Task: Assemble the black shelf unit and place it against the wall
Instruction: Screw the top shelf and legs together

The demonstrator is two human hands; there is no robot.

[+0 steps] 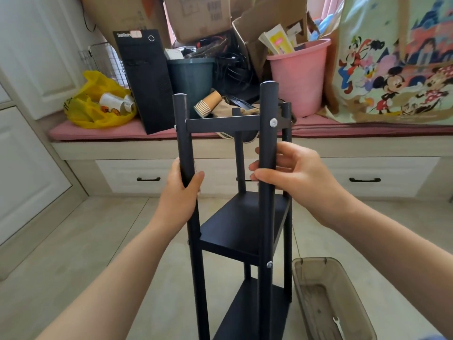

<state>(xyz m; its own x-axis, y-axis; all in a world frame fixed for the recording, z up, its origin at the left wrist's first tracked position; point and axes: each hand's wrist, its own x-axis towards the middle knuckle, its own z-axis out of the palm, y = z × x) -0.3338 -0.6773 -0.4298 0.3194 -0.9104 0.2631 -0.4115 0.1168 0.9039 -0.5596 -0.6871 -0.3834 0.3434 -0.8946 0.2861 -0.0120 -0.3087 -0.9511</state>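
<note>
Upright, black shelf unit [242, 224] between hands | left hand [180, 192] grips left post | right hand [289, 175] grips right post

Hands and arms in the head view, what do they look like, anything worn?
Left hand and right hand are bare: no gloves, rings, watch or bracelets. Both forearms are uncovered, no sleeves. A blue scrap at the lower right corner may be clothing.
</note>
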